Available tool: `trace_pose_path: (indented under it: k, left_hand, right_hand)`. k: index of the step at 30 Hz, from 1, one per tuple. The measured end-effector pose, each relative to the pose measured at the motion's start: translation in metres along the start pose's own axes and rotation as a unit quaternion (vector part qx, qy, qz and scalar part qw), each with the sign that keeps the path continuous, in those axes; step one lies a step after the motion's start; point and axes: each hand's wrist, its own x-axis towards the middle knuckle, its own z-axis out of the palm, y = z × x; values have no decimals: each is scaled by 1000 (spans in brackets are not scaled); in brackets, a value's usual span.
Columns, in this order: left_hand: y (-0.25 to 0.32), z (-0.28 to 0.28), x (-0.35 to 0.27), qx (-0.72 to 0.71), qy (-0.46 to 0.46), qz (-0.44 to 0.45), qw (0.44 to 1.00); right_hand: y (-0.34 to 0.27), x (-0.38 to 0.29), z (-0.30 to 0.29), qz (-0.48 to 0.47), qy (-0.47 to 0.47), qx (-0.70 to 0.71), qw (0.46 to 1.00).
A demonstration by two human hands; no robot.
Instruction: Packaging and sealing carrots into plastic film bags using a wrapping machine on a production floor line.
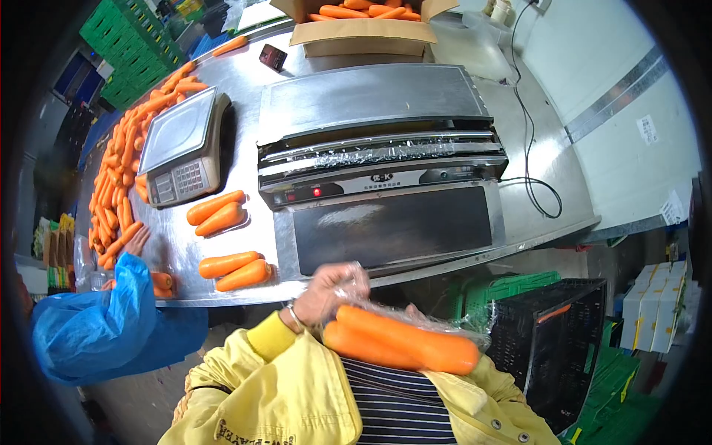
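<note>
Close to my chest is a pack of carrots (400, 339) with clear plastic film around it. My left hand (334, 286) grips the film at the pack's left end. Of my right hand (410, 309) only a little shows behind the film and carrots, so its hold cannot be made out. Beyond my hands stands a film wrapping machine (384, 178) with a red light lit and a black plate (395, 225) at its front. Left of it lie two pairs of carrots, one pair (219, 212) near the scale and the other (236, 271) nearer the table edge.
A digital scale (181, 147) stands beside a long heap of carrots (114, 167). A co-worker in a blue sleeve (111, 322) reaches to that heap. A cardboard box (364, 33) of carrots is at the back. A cable (528, 128) runs down the right; a black crate (548, 334) stands below the table.
</note>
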Motion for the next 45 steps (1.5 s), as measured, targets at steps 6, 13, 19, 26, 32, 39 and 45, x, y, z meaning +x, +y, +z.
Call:
trace_pose_path:
  k: [6, 13, 19, 26, 32, 39, 45]
  left_hand:
    - [8, 39, -9, -200, -248, -163, 934]
    - [-30, 19, -26, -182, -276, -205, 922]
    - [-66, 0, -27, 71, -310, -82, 944]
    - [-45, 40, -17, -6, -169, -90, 982]
    - [-9, 161, 12, -160, -113, -161, 967]
    - [-96, 242, 77, -129, -467, -301, 822]
    - [-151, 363, 118, -207, -291, -334, 872]
  right_hand:
    - [-3, -51, -22, -10, 70, -173, 982]
    - [-134, -30, 72, -185, 16, -383, 905]
    - [-75, -5, 91, -107, -254, -548, 789]
    - [-64, -113, 14, 43, -29, -549, 834]
    - [-26, -181, -26, -122, 92, -390, 908]
    - [43, -268, -80, -384, 318, -33, 866]
    - [40, -301, -163, -553, 370, 331, 669]
